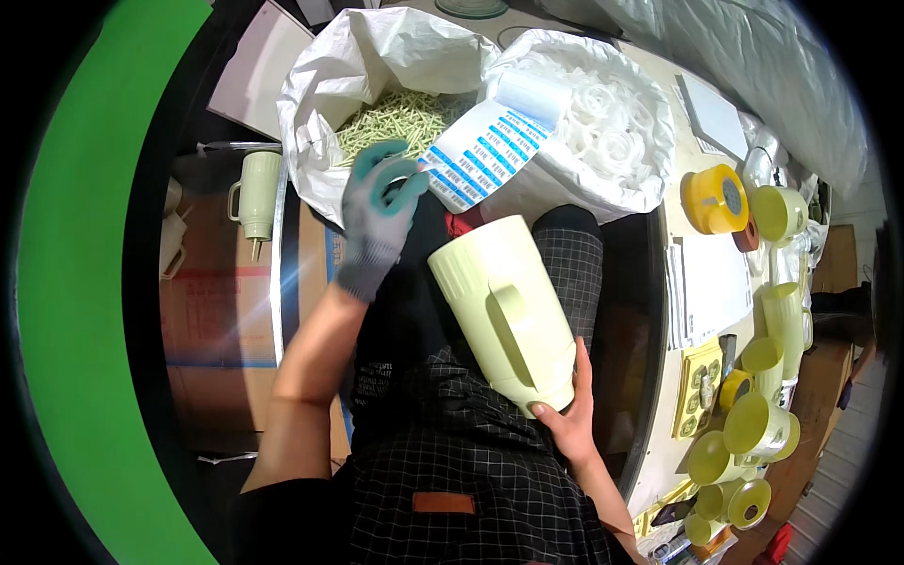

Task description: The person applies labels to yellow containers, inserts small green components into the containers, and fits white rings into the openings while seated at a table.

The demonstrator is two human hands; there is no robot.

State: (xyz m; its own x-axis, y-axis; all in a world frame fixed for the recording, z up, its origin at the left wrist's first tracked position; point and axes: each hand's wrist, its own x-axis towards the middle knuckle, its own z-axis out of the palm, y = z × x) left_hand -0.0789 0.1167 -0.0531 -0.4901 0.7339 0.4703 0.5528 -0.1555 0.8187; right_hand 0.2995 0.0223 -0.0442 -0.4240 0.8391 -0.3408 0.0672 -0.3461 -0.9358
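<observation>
A pale yellow-green jug shell (499,311) with a side handle lies tilted across my lap, its ribbed wide end toward the far left. My right hand (567,411), bare, grips its narrower near end. Farther off, my left hand (381,207) wears a grey knit glove with green-coated fingers. Its thumb and forefinger curl into a ring and pinch at the left edge of a label sheet (485,153). That sheet carries rows of blue-and-white stickers and unwinds from a roll resting between two white sacks. Whether a single sticker is between the fingertips is too small to tell.
One white sack (315,89) holds many small pale green sticks; another sack (650,155) holds translucent rings. On the right-hand table stand yellow tape (716,200), papers (716,287) and several yellow-green cups (753,424). A similar jug (257,195) is at the left, above cardboard boxes (221,315).
</observation>
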